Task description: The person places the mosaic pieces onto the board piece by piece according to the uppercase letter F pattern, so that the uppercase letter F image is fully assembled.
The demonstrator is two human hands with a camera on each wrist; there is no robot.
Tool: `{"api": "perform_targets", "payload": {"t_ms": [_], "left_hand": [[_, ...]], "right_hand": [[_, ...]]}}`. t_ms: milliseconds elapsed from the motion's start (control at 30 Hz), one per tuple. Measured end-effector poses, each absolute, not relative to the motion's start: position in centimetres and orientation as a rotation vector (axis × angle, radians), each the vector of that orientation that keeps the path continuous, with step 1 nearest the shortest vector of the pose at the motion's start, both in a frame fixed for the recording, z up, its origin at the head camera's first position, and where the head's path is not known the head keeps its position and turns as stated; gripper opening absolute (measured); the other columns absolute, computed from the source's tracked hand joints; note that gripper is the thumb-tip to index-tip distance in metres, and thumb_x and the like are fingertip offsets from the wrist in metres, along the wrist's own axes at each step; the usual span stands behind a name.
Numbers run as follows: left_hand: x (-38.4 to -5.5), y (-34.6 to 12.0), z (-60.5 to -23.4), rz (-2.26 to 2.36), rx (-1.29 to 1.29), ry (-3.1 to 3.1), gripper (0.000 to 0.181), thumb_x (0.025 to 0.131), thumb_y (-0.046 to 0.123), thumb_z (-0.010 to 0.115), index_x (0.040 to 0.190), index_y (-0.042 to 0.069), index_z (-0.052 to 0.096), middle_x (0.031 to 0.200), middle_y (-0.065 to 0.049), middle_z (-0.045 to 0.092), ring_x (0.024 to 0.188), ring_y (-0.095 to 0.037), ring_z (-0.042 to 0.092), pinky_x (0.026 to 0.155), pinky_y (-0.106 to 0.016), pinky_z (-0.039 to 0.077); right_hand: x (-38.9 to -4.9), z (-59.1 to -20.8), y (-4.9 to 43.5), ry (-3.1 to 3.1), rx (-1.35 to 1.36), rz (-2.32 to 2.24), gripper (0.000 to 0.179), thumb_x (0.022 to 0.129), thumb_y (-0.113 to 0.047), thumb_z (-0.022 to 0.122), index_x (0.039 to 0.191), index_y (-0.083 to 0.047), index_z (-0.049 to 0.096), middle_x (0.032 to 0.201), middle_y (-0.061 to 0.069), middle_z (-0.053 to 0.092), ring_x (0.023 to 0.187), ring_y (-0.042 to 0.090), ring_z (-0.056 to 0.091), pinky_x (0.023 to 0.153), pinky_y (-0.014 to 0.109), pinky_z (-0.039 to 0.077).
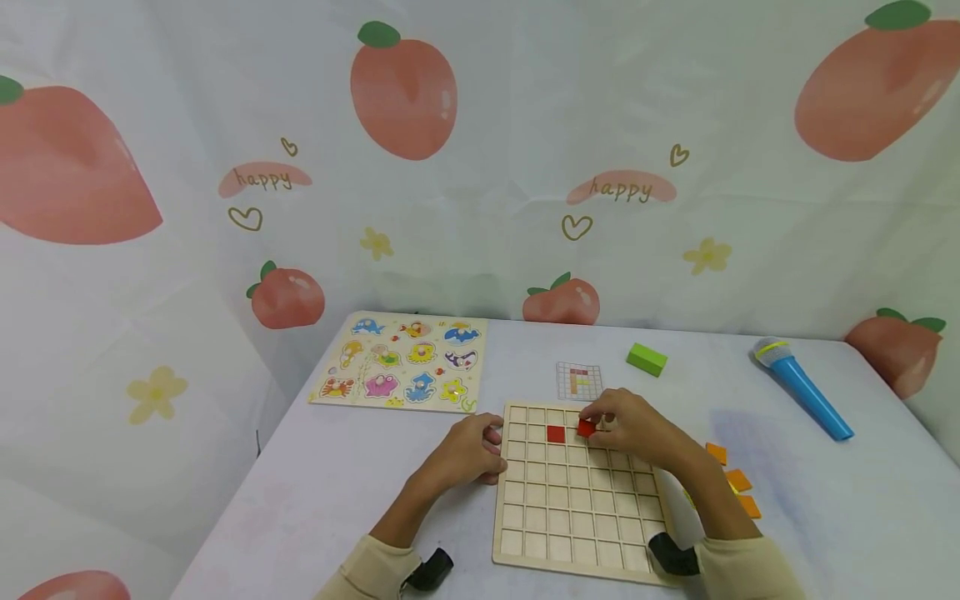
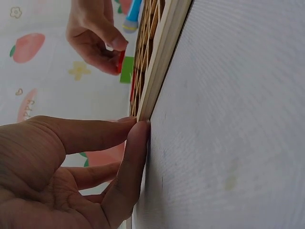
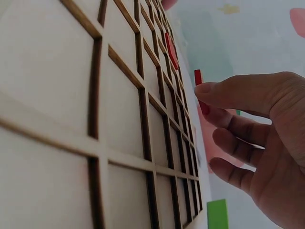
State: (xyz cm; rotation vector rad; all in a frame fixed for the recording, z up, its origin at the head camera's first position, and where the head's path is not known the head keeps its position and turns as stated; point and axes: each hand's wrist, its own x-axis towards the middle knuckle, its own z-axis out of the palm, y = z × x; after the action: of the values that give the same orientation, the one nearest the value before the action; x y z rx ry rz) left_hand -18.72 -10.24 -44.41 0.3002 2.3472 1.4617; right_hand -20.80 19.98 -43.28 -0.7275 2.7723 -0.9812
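A wooden grid board (image 1: 557, 500) lies on the table, with one red tile (image 1: 556, 434) in a cell of its second row. My left hand (image 1: 468, 450) pinches the board's left edge between thumb and finger, seen closely in the left wrist view. Over the upper part of the board, my right hand (image 1: 630, 427) holds another red square tile (image 3: 198, 77) between thumb and index finger. That tile is tilted and raised off the grid in the right wrist view, while the other fingers curl loosely below it.
Behind the board lie a small printed pattern card (image 1: 579, 382) and a green block (image 1: 647, 359). An animal peg puzzle (image 1: 401, 362) is at the back left. A blue toy microphone (image 1: 806, 390) lies right. Several orange tiles (image 1: 738, 481) lie beside my right forearm.
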Motion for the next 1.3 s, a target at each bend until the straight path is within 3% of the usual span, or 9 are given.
{"api": "perform_targets", "payload": {"t_ms": [1300], "left_hand": [[-18.9, -10.1, -44.6, 1.434, 0.298, 2.371, 0.064, 0.083, -0.010, 0.079, 0.142, -0.008, 0.056, 0.105, -0.011, 0.058, 0.077, -0.016, 0.064, 0.062, -0.030, 0.066]], "right_hand": [[-21.3, -43.8, 18.1, 2.728, -0.686, -0.922, 0.030, 0.088, -0.004, 0.078, 0.118, -0.005, 0.077, 0.100, -0.003, 0.069, 0.096, 0.018, 0.060, 0.082, 0.037, 0.056]]}}
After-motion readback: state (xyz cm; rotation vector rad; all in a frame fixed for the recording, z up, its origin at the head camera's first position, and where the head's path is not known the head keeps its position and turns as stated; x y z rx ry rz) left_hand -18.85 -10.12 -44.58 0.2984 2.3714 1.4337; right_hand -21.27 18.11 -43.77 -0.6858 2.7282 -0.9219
